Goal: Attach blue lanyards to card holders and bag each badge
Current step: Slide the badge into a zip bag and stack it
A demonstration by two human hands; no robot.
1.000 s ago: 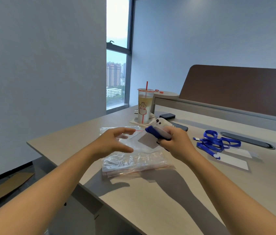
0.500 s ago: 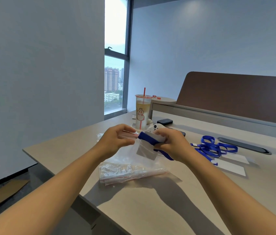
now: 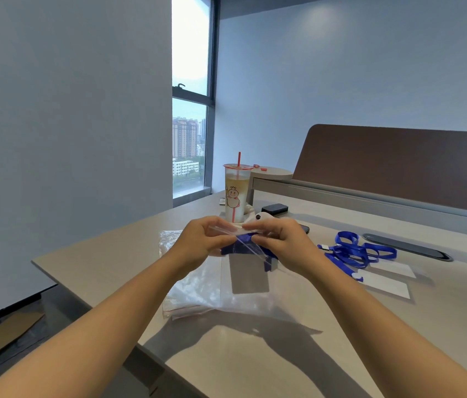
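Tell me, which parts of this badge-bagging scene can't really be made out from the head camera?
- Bag mouth: the left hand and right hand cover it, so whether it's sealed is unclear.
- Lanyard clip on the card holder: hidden behind wrinkled plastic.
- Spare lanyards: tangled, count unclear.
- Dark object behind the cup: too small to identify.

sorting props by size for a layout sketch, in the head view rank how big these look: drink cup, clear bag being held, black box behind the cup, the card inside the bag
1. clear bag, largest
2. drink cup
3. card, near the cup in apparent size; it sits closer to the camera, so this order is unsure
4. black box, smallest, though farthest away
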